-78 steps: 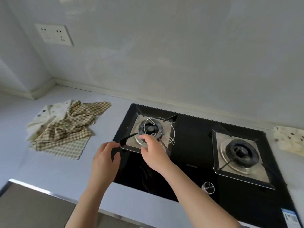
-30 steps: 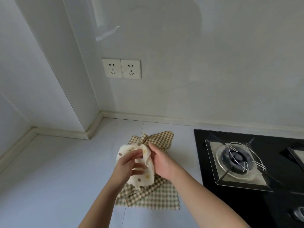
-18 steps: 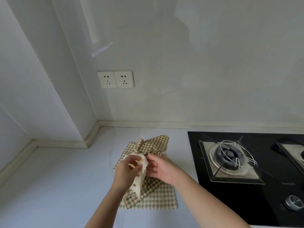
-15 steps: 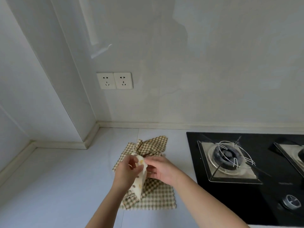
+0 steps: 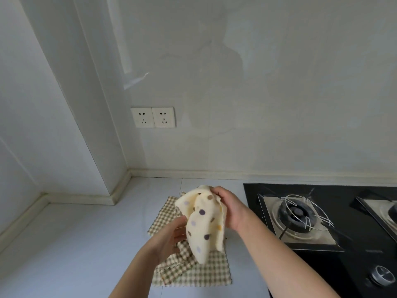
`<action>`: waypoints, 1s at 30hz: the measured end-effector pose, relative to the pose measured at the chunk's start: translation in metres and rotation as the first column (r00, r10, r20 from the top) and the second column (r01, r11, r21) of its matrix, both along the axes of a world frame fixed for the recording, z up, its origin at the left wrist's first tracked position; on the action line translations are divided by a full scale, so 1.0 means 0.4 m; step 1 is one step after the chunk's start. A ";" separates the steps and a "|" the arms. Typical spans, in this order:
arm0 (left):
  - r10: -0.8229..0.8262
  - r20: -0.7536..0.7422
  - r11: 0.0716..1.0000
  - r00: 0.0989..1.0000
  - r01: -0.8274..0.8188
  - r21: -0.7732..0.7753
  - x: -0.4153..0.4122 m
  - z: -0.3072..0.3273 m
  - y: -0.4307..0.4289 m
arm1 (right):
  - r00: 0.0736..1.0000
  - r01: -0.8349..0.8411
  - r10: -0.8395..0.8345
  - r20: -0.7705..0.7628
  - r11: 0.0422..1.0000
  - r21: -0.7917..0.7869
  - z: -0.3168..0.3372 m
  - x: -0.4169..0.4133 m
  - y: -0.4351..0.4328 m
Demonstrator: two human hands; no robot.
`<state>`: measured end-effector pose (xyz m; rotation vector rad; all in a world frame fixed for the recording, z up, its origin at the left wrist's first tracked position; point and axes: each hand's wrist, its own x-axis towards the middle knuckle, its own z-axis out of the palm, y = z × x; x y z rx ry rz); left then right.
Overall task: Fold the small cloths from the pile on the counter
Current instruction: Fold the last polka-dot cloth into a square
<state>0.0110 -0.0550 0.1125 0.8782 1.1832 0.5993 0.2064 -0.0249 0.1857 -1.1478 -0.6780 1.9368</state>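
Note:
A cream cloth with coloured dots [image 5: 203, 222] hangs crumpled in the air above the pile. My right hand [image 5: 231, 208] grips its upper edge, fingers curled over the top. My left hand [image 5: 171, 235] holds its lower left side from underneath, its fingertips hidden behind the fabric. Below them lies the pile of brown-and-white checked cloths [image 5: 193, 269] on the pale counter [image 5: 75, 244], partly covered by my arms and the dotted cloth.
A black gas hob [image 5: 322, 233] fills the counter to the right, with a wire ring on its near burner [image 5: 297, 214] and a knob [image 5: 379, 275] at the front. A double wall socket [image 5: 153, 117] sits above the counter corner.
The dotted cloth has been lifted higher off the checked pile and spread wider between my hands. My right hand rose to the cloth's top; my left moved lower.

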 end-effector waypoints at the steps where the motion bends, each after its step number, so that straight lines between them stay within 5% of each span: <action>1: -0.031 0.003 0.999 1.000 0.031 0.022 0.009 0.008 -0.001 | 1.000 0.007 -0.007 0.030 1.000 0.003 0.010 0.007 -0.002; 8: -0.081 0.145 0.993 0.986 0.068 0.098 0.026 0.035 -0.019 | 0.992 0.055 -0.052 0.113 0.998 -0.020 0.047 0.057 -0.025; 11: 0.075 0.247 0.986 0.966 -0.108 0.123 -0.003 0.031 -0.004 | 0.990 0.104 -0.102 0.099 0.994 -0.019 0.026 0.068 -0.009; 14: 0.273 0.612 0.943 0.743 -0.332 -0.017 -0.071 0.025 0.019 | 0.986 0.157 -0.154 0.067 0.987 -0.035 -0.007 0.066 0.017; 16: 0.141 0.777 0.971 0.613 -0.237 0.011 -0.090 0.027 0.006 | 0.986 0.168 -0.167 0.019 0.984 -0.062 -0.033 0.059 0.027; 20: 0.168 0.346 0.977 0.923 -0.202 0.063 -0.076 0.011 -0.006 | 0.977 0.213 -0.213 0.013 0.971 -0.111 -0.068 0.045 0.041; 23: 0.324 0.389 0.946 0.862 -0.305 -0.113 -0.078 0.024 -0.006 | 0.971 0.238 -0.232 0.057 0.961 -0.140 -0.083 0.045 0.052; 28: 0.157 0.287 0.982 0.945 -0.117 -0.151 -0.086 0.045 -0.026 | 0.967 0.255 -0.248 0.061 0.945 -0.203 -0.096 0.062 0.045; 30: 0.206 0.360 0.974 0.910 -0.157 -0.163 -0.091 0.048 -0.023 | 0.971 0.240 -0.238 0.036 0.950 -0.201 -0.099 0.071 0.040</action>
